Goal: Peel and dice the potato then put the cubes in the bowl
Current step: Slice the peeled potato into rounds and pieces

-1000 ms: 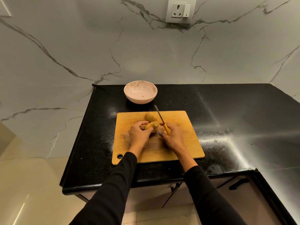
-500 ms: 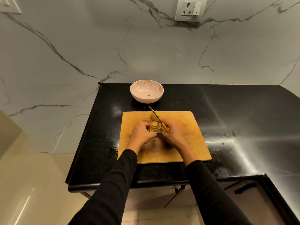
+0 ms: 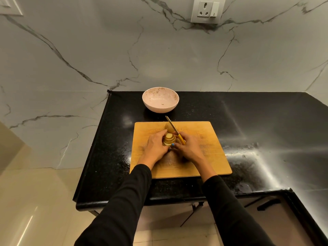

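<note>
On the wooden cutting board (image 3: 204, 153) a sliced potato half (image 3: 169, 139) stands as a stack of slices. My left hand (image 3: 155, 147) grips the stack from the left. My right hand (image 3: 189, 148) presses it from the right while holding a yellow-handled knife (image 3: 174, 130), blade pointing away toward the bowl. A second potato half (image 3: 168, 128) lies just behind the stack, partly hidden by the blade. The pale pink bowl (image 3: 160, 99) stands beyond the board on the black counter, with nothing inside but specks.
The black stone counter (image 3: 257, 125) runs to the right and meets a marble wall at the back. Its left edge drops to the floor (image 3: 35, 201) just left of the board. A wall socket (image 3: 206, 10) sits high above.
Both hands have closed in on the sliced potato half, gathering the slices into a compact stack. The knife stays in the right hand, blade now lower across the rear half.
</note>
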